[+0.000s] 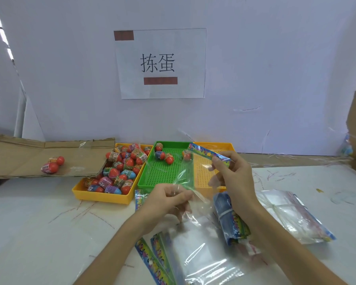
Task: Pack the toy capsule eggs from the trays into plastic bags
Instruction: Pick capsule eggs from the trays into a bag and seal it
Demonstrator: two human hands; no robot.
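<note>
A clear plastic bag (pixel 186 177) with a colourful printed header hangs over the trays between both hands. My right hand (pixel 232 177) pinches the header strip near its top. My left hand (pixel 169 197) pinches the bag's lower clear part. A yellow tray (pixel 100 195) at the left holds several red and blue capsule eggs (pixel 119 171). The green tray (pixel 164 173) in the middle holds three eggs (pixel 163 155) at its far end; a fourth egg (pixel 187 155) shows through the held bag. Another yellow tray (pixel 206 175) lies to the right, partly hidden by my right hand.
Loose bags (pixel 203 260) lie on the white table near me, with a banded bundle (pixel 231 221) and a stack of bags (pixel 292 214) at the right. Two eggs (pixel 53 164) sit on flattened cardboard (pixel 29 159) at the left. A white wall with a paper sign (pixel 159 63) stands behind.
</note>
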